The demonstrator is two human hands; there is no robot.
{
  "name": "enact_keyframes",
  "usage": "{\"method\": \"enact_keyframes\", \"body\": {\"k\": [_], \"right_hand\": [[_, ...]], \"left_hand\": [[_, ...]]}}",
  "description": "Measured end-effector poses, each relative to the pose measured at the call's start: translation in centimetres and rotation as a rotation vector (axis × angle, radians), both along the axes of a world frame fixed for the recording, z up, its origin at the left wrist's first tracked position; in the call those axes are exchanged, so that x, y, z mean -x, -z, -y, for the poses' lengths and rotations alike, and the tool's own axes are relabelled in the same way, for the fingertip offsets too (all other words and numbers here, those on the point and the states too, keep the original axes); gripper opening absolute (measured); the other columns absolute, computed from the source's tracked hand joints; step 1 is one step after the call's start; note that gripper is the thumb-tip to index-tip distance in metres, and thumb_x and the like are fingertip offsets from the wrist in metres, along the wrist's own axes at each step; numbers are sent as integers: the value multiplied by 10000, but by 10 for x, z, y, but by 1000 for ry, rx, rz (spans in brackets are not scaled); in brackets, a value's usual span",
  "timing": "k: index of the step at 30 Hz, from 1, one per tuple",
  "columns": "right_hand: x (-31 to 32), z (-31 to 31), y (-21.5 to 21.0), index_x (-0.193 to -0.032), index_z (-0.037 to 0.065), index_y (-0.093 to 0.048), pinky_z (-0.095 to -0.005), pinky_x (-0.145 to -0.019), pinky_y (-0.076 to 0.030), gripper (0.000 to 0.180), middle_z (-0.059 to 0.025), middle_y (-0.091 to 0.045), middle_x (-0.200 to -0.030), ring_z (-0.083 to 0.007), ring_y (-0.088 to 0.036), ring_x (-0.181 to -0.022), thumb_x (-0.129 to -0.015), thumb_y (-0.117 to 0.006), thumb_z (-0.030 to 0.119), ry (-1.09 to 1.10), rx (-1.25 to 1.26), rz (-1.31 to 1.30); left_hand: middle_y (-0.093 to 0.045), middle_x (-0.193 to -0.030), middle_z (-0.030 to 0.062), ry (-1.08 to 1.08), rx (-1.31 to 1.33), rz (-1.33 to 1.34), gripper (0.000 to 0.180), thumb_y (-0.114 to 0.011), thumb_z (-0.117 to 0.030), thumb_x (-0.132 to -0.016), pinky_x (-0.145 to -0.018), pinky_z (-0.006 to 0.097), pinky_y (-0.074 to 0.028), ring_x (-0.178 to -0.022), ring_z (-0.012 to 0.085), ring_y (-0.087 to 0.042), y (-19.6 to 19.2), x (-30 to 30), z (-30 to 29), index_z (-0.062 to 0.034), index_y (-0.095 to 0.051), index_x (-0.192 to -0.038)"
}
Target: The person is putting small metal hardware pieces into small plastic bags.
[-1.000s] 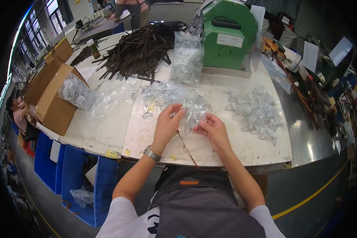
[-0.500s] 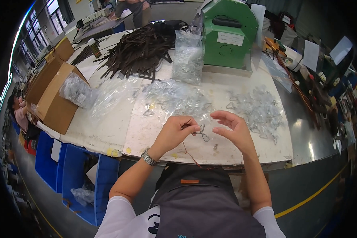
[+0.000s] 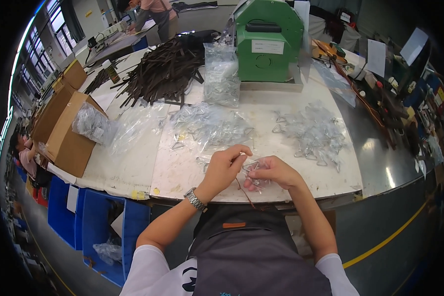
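Note:
My left hand (image 3: 225, 165) and my right hand (image 3: 272, 171) meet just above the near edge of the white table (image 3: 133, 163). Together they hold a small clear plastic bag (image 3: 258, 173) with a triangular metal wire ring (image 3: 250, 166) at its mouth. The left fingers pinch the ring, the right hand cups the bag. A thin dark cord (image 3: 242, 191) hangs below the hands. Ahead lies a heap of loose rings and clear bags (image 3: 209, 127). To the right lies a pile of bagged rings (image 3: 314, 133).
A green machine (image 3: 269, 42) stands at the back, a clear bag of parts (image 3: 222, 76) beside it. Dark straps (image 3: 163, 71) are heaped at back left. Open cardboard boxes (image 3: 66, 130) sit at the left edge, blue bins (image 3: 96, 224) below. Another person (image 3: 153, 12) works far off.
My hands drew back from the heap toward the near table edge and came together. The right hand, raised and open half a second ago, now cups the small bag.

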State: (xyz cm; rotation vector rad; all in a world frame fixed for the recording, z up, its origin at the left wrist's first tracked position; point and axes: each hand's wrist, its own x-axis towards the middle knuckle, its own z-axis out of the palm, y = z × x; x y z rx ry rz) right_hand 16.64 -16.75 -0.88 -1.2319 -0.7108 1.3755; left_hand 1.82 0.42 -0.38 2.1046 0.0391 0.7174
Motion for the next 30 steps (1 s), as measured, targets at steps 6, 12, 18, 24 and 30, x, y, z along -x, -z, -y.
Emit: {"method": "enact_keyframes", "body": {"k": [6, 12, 18, 24, 30], "right_hand": [[16, -5, 6, -1220, -33, -656, -360, -866, -614, 282, -200, -780, -1127, -231, -767, -1005, -1047, -678, 189, 487, -284, -74], [51, -13, 6, -1287, -18, -640, -339, -901, -593, 350, -186, -743, -1265, -221, -733, -1104, -1112, -560, 274, 606, -270, -268], [49, 4, 1, -1382, -55, -608, -325, -790, -573, 427, -184, -749, -1259, -183, -729, -990, -1131, -519, 279, 597, -329, -438], [51, 20, 10, -1274, -73, -681, -356, -848, -608, 414, -206, -750, -1254, -224, -751, -1019, -1131, -517, 279, 530, -230, -118], [48, 20, 1, -1344, -101, -605, -472, -1039, -587, 487, -281, -704, -1301, -367, -723, -1183, -1140, -505, 330, 677, -231, -295]], "left_hand": [[-652, -767, -27, -61, 795, -190, 214, -636, -215, -1088, -510, 201, -378, -571, 12, -464, 15, 10, 5, -22, -673, -1173], [-707, -837, 9, 216, 957, -330, 220, -655, -240, -1083, -481, 211, -340, -535, 13, -438, 20, 14, 35, -26, -673, -1033], [-761, -883, 38, 274, 1096, -330, 194, -661, -214, -1072, -473, 191, -314, -525, 5, -416, 9, 23, 32, -24, -697, -1082], [-789, -984, 68, 508, 1059, -499, 227, -682, -184, -1051, -490, 177, -314, -553, -3, -406, 10, 29, 11, -17, -716, -1200], [-736, -908, 11, 468, 1179, -517, 227, -677, -184, -1055, -505, 182, -312, -568, -3, -399, 10, 47, 17, 3, -747, -1163]]}}
